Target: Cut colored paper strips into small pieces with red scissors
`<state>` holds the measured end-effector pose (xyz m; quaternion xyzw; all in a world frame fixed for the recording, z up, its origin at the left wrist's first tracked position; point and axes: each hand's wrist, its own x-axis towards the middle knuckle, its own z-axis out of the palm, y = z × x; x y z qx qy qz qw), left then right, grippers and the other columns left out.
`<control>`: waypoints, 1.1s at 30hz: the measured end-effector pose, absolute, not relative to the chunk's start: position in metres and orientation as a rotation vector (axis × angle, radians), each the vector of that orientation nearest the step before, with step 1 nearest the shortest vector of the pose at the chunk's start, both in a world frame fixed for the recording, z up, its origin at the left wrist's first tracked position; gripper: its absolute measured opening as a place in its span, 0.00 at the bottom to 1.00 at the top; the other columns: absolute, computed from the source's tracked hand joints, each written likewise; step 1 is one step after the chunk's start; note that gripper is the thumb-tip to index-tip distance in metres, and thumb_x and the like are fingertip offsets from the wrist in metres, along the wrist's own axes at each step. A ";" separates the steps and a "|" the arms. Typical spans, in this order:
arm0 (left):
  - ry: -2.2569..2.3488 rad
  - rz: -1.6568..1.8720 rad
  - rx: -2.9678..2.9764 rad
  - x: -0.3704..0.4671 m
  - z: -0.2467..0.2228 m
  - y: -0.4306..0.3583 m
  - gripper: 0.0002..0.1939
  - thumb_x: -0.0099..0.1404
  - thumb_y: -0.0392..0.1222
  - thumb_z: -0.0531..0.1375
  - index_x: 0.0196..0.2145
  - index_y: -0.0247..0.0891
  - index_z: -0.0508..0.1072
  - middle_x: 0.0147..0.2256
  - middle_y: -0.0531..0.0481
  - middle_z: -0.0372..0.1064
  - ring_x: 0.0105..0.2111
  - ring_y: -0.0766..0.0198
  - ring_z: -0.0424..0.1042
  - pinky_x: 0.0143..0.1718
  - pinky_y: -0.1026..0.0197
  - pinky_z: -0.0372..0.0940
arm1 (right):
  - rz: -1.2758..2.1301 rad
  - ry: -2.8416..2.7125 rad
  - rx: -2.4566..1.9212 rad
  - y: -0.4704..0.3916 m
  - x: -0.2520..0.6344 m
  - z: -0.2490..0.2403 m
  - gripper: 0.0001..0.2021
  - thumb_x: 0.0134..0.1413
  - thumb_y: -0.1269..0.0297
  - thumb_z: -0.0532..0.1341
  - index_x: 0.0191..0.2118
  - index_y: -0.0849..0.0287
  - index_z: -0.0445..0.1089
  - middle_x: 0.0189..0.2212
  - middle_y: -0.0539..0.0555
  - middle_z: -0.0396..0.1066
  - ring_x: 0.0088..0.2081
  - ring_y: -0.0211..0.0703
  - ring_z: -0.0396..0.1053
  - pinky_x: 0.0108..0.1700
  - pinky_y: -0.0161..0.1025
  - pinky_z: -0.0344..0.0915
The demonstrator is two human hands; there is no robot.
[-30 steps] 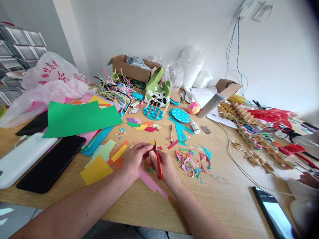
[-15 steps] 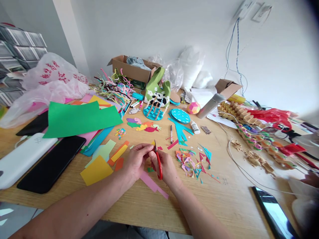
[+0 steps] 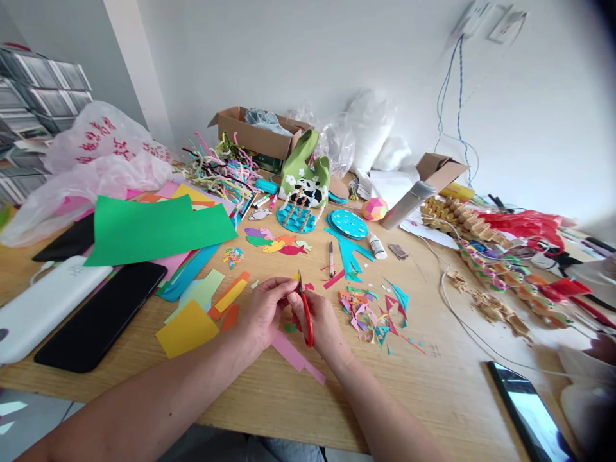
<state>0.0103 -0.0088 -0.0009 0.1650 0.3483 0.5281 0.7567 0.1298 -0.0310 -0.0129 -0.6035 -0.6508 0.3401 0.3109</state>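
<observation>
My right hand (image 3: 321, 321) is closed on the red-handled scissors (image 3: 308, 319), whose blades point up and away. My left hand (image 3: 266, 307) touches it from the left, its thumb and fingers pinched at a small yellow piece (image 3: 296, 277) beside the blades. Most of that piece is hidden by the fingers. Beneath the hands lies a pink paper strip (image 3: 298, 358). Beyond them are paper fish (image 3: 274, 244) in several colours. Coloured scraps (image 3: 368, 314) are heaped to the right, and a yellow sheet (image 3: 187, 328) lies to the left.
A green sheet (image 3: 158, 231), a black phone (image 3: 101, 317) and a white device (image 3: 48, 308) lie left. Farther back stand a panda bag (image 3: 305, 179) and a grey bottle (image 3: 408, 205). A white cable (image 3: 462, 327) crosses the right side, near another phone (image 3: 529, 410).
</observation>
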 end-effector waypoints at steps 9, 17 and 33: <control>0.804 1.180 0.383 0.011 -0.001 -0.009 0.08 0.40 0.35 0.70 0.20 0.34 0.75 0.21 0.52 0.71 0.24 0.70 0.66 0.30 0.66 0.60 | 0.891 -1.729 -1.598 -0.031 0.130 -0.013 0.26 0.58 0.40 0.53 0.25 0.61 0.64 0.17 0.52 0.66 0.19 0.36 0.61 0.20 0.31 0.53; 0.816 1.179 0.416 0.011 -0.002 -0.009 0.07 0.41 0.36 0.70 0.20 0.34 0.75 0.21 0.53 0.70 0.24 0.70 0.66 0.31 0.65 0.60 | 0.891 -1.744 -1.622 -0.033 0.130 -0.011 0.27 0.57 0.39 0.52 0.25 0.61 0.65 0.17 0.52 0.67 0.18 0.36 0.61 0.20 0.31 0.52; 0.830 1.180 0.475 0.009 -0.003 -0.008 0.08 0.40 0.36 0.70 0.21 0.36 0.75 0.22 0.53 0.71 0.24 0.70 0.66 0.30 0.65 0.60 | 0.964 -1.725 -1.608 -0.034 0.131 -0.010 0.24 0.59 0.43 0.53 0.26 0.60 0.64 0.19 0.53 0.70 0.19 0.36 0.63 0.21 0.31 0.53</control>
